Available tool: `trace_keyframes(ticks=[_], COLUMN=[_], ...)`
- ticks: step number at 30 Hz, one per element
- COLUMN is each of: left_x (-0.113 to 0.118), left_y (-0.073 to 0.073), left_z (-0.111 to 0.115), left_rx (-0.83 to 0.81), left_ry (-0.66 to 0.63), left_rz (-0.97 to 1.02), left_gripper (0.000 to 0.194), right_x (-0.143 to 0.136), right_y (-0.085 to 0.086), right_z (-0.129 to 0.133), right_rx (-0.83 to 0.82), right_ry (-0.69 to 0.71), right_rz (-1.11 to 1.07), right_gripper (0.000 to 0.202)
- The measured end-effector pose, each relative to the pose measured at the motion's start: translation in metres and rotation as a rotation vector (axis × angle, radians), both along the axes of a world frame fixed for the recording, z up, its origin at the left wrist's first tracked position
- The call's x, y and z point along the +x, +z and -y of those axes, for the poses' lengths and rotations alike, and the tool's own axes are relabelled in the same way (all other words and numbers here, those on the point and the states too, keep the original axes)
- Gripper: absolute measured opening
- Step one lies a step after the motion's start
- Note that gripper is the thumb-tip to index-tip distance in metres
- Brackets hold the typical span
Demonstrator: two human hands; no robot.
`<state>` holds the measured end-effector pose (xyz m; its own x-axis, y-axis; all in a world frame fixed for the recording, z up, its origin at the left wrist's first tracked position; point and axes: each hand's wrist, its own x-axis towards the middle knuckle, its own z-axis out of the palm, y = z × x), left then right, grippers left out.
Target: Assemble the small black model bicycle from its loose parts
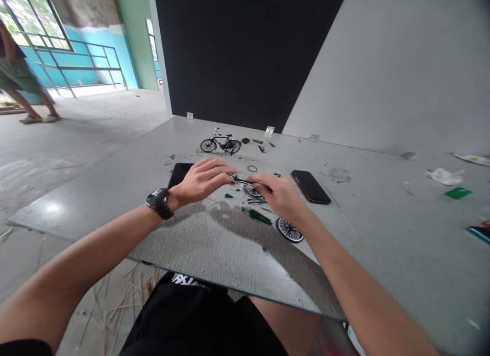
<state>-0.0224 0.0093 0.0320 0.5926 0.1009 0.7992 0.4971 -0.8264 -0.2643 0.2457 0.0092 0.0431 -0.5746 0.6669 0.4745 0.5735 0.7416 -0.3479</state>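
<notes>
Between my hands is a small model bicycle part point(242, 183), green and silver. My left hand point(204, 180), with a black watch on its wrist, pinches the part's left end. The thumb and fingers of my right hand point(275, 190) are closed on its right end. Just beneath, partly covered by my right fingers, lies a small spoked wheel point(253, 192). Another spoked wheel point(290, 230) rests on the table below my right wrist. Near it are a green screwdriver-like piece point(259, 216) and small green parts point(228, 195).
An assembled black model bicycle point(221, 144) stands farther back, with small pieces beside it. A phone point(311, 187) lies right of my hands, a dark flat object point(179, 173) by my left hand. White tissue point(444, 176) lies far right. A person point(23, 75) stands at far left.
</notes>
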Motion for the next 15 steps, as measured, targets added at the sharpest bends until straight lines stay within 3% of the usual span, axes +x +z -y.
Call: trace_keyframes(ticks=[4, 15], left_x=[0.0003, -0.0019], left_y=[-0.0032, -0.0033], left_z=[-0.0025, -0.0044], left_rx=[-0.054, 0.075], left_ry=[-0.052, 0.044], left_rz=[-0.015, -0.11], left_gripper=[0.01, 0.012], right_x=[0.0013, -0.0006], right_y=[0.0003, 0.0034], right_z=[0.0007, 0.0027], right_rx=[0.017, 0.14], right_ry=[0.029, 0.14], right_rz=[0.021, -0.033], right_gripper=[0.029, 0.026])
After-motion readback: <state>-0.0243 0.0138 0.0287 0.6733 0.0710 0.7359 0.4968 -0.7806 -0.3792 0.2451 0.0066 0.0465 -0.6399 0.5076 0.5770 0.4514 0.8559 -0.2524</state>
